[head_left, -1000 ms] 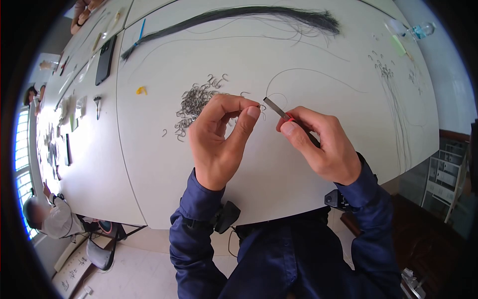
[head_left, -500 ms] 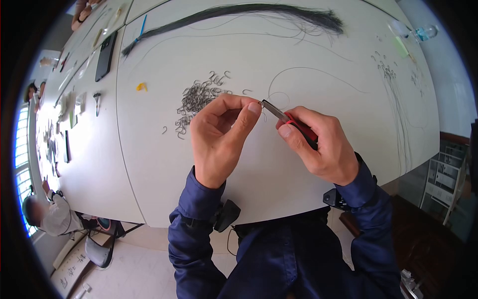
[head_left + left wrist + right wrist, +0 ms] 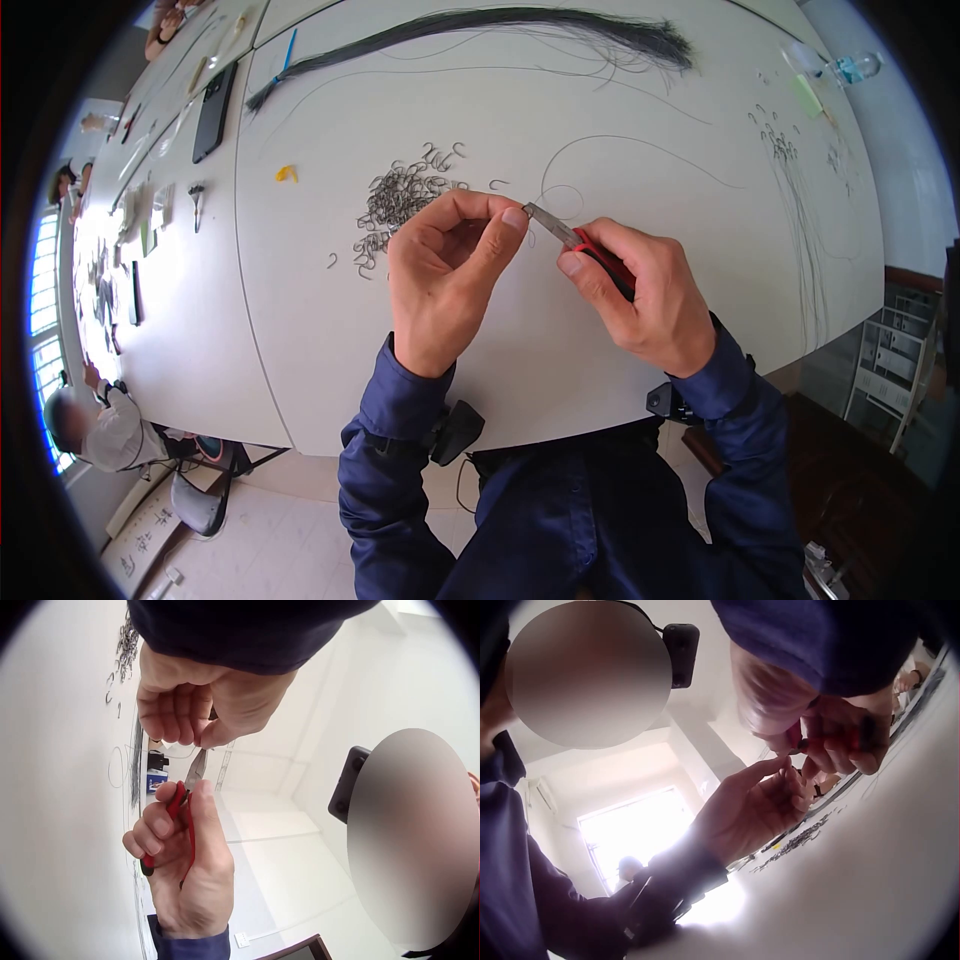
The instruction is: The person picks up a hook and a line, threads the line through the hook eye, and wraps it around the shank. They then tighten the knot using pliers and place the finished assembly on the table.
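Note:
My left hand [image 3: 440, 285] pinches a small metal hook [image 3: 527, 209] between thumb and forefinger, mostly hidden by the fingertips. A thin dark line [image 3: 600, 137] loops across the table from beside it. In my right hand [image 3: 655, 300] are pliers [image 3: 612, 268] with red and black handles, gripped with the thumb along one side. Their narrow tip reaches the left fingertips, right at the hook. The left wrist view shows the plier jaws [image 3: 196, 769] pointing up to the pinched fingers. A pile of hooks [image 3: 395, 200] lies beyond the left hand.
Across the back of the white table [image 3: 330, 350] lies a bundle of dark strands [image 3: 470, 25]. Hooks with attached lines [image 3: 800, 235] lie at the right, near a clear bottle [image 3: 855, 68]. A yellow scrap [image 3: 286, 173] and a dark phone [image 3: 213, 115] are at the left.
The plier tip has moved left to the hook at the left fingertips, and the handles have turned to show more red. The left hand has shifted slightly right, still pinching the hook.

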Demonstrator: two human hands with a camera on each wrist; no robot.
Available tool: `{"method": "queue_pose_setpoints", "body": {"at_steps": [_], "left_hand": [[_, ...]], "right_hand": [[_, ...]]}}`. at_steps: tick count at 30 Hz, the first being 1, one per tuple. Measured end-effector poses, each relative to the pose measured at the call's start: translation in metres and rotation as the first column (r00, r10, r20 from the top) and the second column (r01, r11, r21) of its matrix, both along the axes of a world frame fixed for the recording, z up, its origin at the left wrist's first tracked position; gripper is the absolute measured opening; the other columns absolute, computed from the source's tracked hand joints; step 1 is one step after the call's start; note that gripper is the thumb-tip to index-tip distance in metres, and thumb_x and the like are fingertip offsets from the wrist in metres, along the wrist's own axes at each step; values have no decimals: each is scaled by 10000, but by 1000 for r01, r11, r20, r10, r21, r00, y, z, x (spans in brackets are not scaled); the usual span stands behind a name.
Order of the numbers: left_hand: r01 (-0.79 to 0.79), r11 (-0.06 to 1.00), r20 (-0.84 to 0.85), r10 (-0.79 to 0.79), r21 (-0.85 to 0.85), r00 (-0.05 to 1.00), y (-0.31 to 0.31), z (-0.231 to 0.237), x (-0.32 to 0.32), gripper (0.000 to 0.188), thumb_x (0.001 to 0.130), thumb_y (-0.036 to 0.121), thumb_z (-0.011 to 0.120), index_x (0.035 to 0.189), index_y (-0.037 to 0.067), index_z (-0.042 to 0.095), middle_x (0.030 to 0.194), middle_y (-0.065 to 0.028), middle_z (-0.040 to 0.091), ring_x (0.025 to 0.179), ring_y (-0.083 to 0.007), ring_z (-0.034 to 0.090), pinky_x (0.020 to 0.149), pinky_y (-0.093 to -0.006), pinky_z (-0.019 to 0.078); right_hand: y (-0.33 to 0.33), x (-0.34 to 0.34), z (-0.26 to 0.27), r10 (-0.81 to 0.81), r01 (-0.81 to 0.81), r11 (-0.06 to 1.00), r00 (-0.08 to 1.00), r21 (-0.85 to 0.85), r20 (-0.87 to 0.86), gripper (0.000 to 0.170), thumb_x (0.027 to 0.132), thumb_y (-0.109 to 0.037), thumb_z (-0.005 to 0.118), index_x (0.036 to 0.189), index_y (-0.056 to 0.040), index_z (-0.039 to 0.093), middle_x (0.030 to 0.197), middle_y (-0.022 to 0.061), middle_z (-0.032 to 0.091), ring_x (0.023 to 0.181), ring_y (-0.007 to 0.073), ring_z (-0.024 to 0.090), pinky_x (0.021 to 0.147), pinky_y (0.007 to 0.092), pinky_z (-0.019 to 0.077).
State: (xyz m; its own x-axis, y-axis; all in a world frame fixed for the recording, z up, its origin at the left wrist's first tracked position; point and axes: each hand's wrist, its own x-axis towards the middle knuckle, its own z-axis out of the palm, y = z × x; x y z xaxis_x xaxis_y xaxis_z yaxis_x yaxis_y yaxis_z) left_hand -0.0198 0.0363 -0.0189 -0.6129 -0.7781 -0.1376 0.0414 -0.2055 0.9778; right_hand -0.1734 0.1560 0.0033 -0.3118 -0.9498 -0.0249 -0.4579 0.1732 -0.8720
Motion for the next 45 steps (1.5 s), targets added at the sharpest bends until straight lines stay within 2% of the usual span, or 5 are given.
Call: {"method": "queue_pose_setpoints", "body": {"at_steps": [15, 27, 37, 40, 45], "left_hand": [[57, 995, 54, -53, -77, 997, 2, 0, -3, 133, 949, 83, 692, 988, -43, 669, 915, -45, 674, 848, -98, 615, 800, -251, 496], [156, 985, 11, -156, -67, 988, 1, 4, -1, 168, 996, 102, 624, 1052, -50, 666, 987, -73, 669, 947, -142, 614, 858, -285, 496], [205, 730, 11, -262, -652, 965, -6, -3, 0, 205, 830, -99, 730, 1002, 10, 705, 1059, -107, 661, 965, -204, 641, 843, -335, 526], [211, 715, 45, -245, -666, 969, -5, 0, 1, 190, 824, -94, 738, 982, 6, 699, 1012, -105, 663, 947, -199, 641, 832, -330, 520], [63, 791, 22, -63, -609, 998, -2, -5, -4, 136, 783, -28, 757, 892, 24, 694, 861, -70, 675, 739, -176, 583, 686, -295, 485]], "right_hand": [[-10, 2, 8, -161, 165, 986, 931, 17, 327, 289, 974, -281, 651, 944, 6, 642, 710, -12, 572, 641, 64, 477, 595, 250, 400], [-14, -9, 3, -123, 92, 992, 846, 85, 518, 319, 984, -319, 623, 908, -10, 639, 688, -20, 510, 648, 74, 494, 593, 250, 407], [-12, -23, 7, -166, -178, 953, 371, 245, 914, 280, 995, -248, 614, 1053, 26, 626, 786, 18, 524, 717, 144, 543, 649, 313, 465], [-12, -21, 8, -167, -220, 940, 372, 261, 913, 264, 974, -300, 641, 972, -36, 633, 780, 0, 549, 723, 114, 551, 651, 275, 446], [-1, -18, 12, -105, -20, 976, 833, 219, 543, 402, 1008, -397, 573, 938, -7, 642, 759, 3, 573, 704, 104, 520, 655, 267, 433]]}}
